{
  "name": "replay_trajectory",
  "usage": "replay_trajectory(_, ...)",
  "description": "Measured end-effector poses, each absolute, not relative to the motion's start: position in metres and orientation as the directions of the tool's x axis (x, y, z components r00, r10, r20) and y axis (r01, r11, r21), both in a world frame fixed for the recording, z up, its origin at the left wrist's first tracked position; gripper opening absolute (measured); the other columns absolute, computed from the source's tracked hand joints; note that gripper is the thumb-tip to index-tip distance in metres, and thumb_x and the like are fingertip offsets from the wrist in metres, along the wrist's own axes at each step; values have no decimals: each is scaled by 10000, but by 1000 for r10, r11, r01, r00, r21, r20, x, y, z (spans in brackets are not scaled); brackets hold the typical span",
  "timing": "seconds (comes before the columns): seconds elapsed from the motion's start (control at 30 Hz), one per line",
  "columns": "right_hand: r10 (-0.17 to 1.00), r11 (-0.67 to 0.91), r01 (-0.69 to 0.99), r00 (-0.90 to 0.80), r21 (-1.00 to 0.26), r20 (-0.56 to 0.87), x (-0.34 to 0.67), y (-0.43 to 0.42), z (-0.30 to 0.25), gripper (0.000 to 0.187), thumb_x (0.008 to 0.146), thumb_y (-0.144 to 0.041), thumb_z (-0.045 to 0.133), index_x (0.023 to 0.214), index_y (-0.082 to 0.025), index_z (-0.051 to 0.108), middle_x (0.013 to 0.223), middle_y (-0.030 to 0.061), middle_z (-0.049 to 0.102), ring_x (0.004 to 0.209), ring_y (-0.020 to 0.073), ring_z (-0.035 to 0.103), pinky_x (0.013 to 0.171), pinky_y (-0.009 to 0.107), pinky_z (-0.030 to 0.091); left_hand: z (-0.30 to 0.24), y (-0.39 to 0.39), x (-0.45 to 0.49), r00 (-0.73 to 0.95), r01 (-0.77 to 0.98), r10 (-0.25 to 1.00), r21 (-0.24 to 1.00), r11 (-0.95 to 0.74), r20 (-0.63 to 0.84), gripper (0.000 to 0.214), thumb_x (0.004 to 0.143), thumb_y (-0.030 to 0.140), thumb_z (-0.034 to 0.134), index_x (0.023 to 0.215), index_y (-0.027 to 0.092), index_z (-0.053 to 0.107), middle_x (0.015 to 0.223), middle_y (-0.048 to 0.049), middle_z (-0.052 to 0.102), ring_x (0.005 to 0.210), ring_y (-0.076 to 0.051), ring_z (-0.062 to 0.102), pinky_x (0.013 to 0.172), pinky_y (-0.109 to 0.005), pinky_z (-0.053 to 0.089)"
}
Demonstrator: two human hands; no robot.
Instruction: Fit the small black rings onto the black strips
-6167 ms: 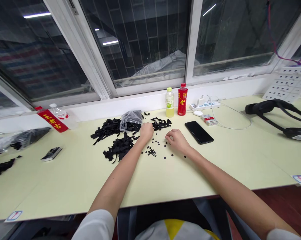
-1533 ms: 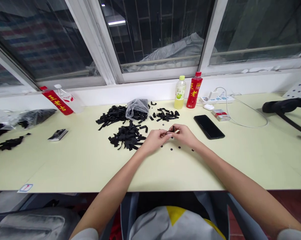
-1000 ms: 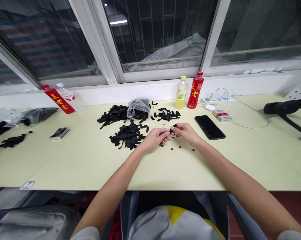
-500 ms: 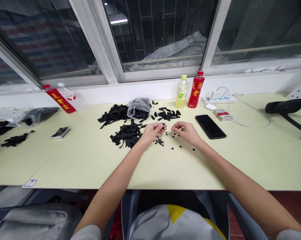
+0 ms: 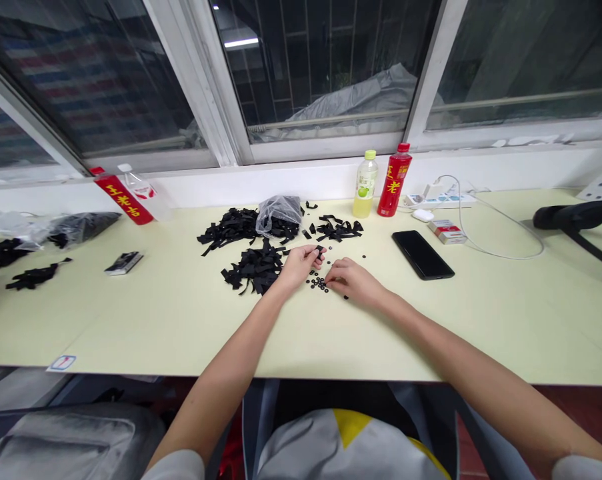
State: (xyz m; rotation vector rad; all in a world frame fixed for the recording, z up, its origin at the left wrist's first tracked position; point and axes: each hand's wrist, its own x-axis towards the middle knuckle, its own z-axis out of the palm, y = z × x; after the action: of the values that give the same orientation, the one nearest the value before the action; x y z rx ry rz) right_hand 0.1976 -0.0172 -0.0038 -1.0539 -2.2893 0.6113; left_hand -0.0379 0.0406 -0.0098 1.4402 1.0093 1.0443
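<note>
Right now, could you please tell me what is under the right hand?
Small black rings show beside the right hand; whatever lies under its palm and fingers is covered.

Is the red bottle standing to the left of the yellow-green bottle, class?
No, the red bottle stands upright just to the right of the yellow-green bottle, near the window wall.

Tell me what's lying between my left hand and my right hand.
A small cluster of black rings lies on the table there, at the fingertips of the right hand. The left hand pinches a black strip beyond it. The head view shows this.
</note>
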Motion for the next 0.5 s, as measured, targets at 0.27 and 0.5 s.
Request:
replay_trajectory(0.27, 781, 608, 565, -549, -558, 296, 195, -18, -2, 162, 1056, -130, 828, 976, -260, 884, 1067, 89, 893, 1079, 335, 786, 1057, 458, 630, -11, 37, -36, 275, 120, 959, 988, -99, 63, 256, 1104, 430, 908, 1045, 186, 859, 902, -32, 758, 804, -176, 671, 775, -304, 616)
replay_trajectory(0.5, 771, 621, 561, -563, -547, 299, 191, -17, -5, 202, 1080, -139, 839, 957, -290, 892, 1100, 96, 910, 1134, 359, 804, 1086, 483, 648, -9, 34, -35, 288, 132, 955, 984, -119, 77, 243, 1045, 421, 918, 981, 197, 851, 880, -31, 761, 763, -176, 644, 720, -301, 584)
